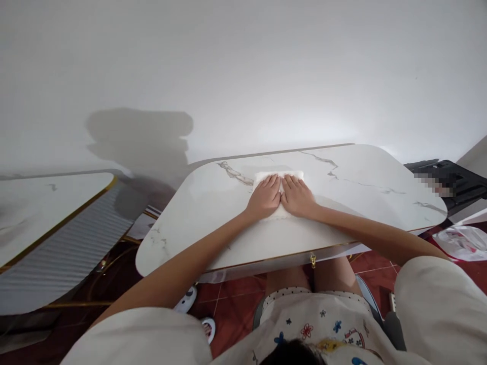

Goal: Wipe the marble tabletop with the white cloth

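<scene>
A white cloth (pixel 279 215), folded into a rough square, lies flat on the white marble-patterned table (pixel 205 223). My left hand (pixel 265 196) rests palm down on its left half, fingers stretched out and pointing away from me. On the right half, my right hand (pixel 297 195) lies flat in the same way. Both hands touch near the thumbs, at the middle of the cloth. They cover much of it; its far edge and part of the near edge show. Neither hand grips it.
A gold knob (pixel 313 261) sits on the table's front side. Left stands a second marble-patterned table (pixel 57 208) with gold trim. The white wall (pixel 243 76) rises behind. A black chair-like object (pixel 467 180) and a clear plastic bag (pixel 462 242) are at right.
</scene>
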The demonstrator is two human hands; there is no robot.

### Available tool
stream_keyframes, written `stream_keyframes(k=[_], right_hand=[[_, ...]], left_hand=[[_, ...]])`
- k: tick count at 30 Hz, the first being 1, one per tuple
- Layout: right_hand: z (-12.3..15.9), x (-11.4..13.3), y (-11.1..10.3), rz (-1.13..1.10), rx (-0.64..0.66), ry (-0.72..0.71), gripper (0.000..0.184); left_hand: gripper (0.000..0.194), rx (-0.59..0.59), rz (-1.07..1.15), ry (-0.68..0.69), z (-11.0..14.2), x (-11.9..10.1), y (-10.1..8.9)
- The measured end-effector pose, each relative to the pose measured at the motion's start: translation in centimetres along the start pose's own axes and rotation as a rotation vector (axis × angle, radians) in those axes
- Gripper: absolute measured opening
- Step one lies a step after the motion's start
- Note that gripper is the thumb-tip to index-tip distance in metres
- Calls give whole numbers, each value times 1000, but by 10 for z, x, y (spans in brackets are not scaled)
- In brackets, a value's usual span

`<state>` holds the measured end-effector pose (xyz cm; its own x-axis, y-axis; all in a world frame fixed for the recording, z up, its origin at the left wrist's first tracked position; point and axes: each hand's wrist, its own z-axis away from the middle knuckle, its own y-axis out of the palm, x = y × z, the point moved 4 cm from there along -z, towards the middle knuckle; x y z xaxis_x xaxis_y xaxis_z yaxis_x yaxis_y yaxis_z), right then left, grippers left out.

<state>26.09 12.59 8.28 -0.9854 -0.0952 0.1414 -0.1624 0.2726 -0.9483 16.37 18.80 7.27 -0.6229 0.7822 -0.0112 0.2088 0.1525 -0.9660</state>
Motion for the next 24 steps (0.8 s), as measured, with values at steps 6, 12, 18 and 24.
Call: stream_keyframes(k=[6, 12, 18, 24], right_hand=[[56, 34, -15, -73, -20, -117, 54], [93, 11, -29, -80, -4, -131, 54], [97, -41, -38, 3, 45, -61, 57], [45, -90, -29, 78, 61, -34, 56]], left_hand=[[55, -1, 3, -130, 74, -37, -24], [55, 33, 57, -172, 82, -85, -30], [57, 111, 111, -102, 34, -119, -22], [54, 33, 99, -62, -39, -104, 0]])
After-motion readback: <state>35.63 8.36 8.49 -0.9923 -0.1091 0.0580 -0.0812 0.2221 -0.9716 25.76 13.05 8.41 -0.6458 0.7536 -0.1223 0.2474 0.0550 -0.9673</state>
